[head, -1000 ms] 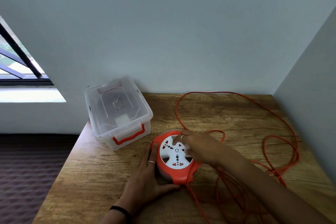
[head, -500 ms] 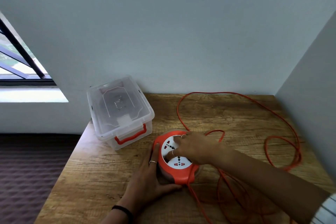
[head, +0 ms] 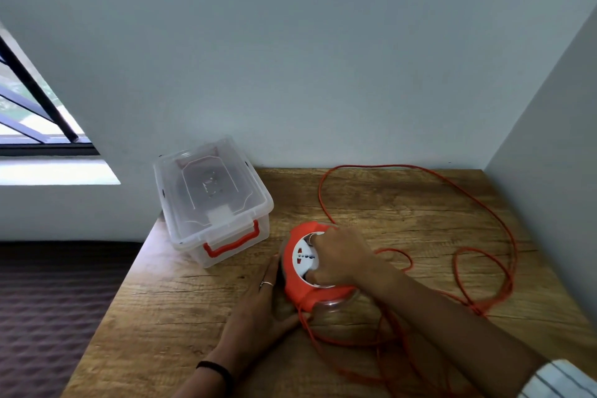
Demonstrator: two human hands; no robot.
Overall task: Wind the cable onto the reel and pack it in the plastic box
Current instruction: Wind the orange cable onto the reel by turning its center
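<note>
An orange reel [head: 318,292] with a white socket face lies flat on a wooden table [head: 168,307], near the middle of its front half. The person's left hand [head: 261,307] rests against the reel's side at about eight o'clock, fingers straight along the rim and thumb reaching under the near edge, so it braces the reel with a relaxed, uncurled hand. The right hand [head: 339,260] lies on top of the white face, its fingers curled over the centre part and gripping it. An orange cable [head: 452,186] leaves the reel near six o'clock and spreads in loose loops over the table from twelve round to four o'clock. A clear plastic box [head: 211,200] with its lid on and an orange handle stands at ten o'clock from the reel, just beside it but apart.
</note>
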